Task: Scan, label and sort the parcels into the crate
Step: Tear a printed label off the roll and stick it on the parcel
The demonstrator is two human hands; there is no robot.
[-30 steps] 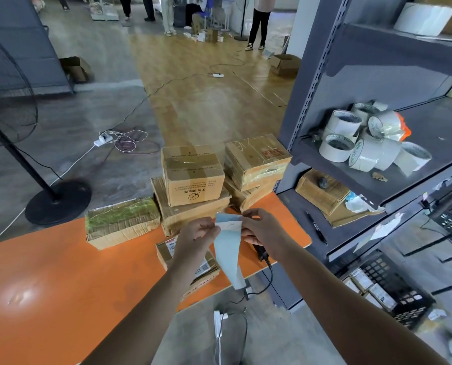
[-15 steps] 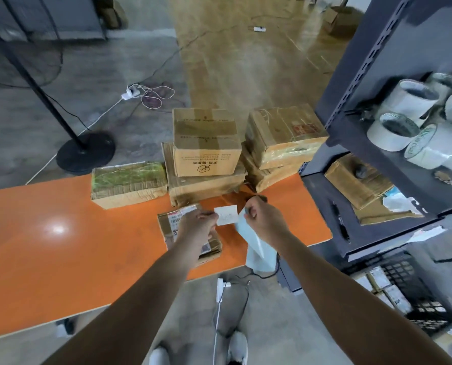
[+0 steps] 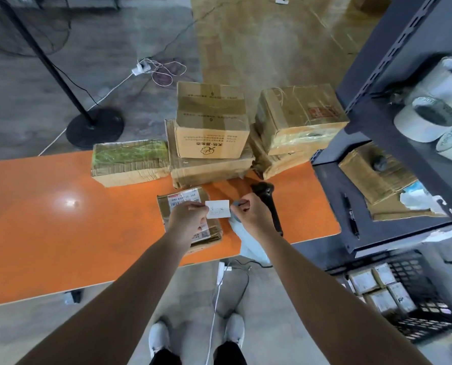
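the label (image 3: 217, 208) is stretched between your two hands just above the small parcel (image 3: 184, 201), which lies flat near the front edge of the orange table (image 3: 61, 219). your left hand (image 3: 186, 219) pinches the label's left edge with curled fingers. your right hand (image 3: 251, 214) pinches its right edge, and the pale backing sheet (image 3: 251, 246) hangs below that hand; i cannot tell exactly how it is held.

to stick it well, i'd keep it taut and level, touch one edge to bare cardboard first, then smooth across. try not to cover the printed waybill already on the parcel.

the parcel's near side sits close to the table edge, so press straight down rather than toward yourself. the scanner (image 3: 268, 204) lies just beside your right hand, and the stacked boxes (image 3: 210, 122) stand close behind. open tabletop is to your left. the crate (image 3: 430, 299) is on the floor low to your right, below the shelf unit (image 3: 377, 122), so the carry has to clear the table corner.
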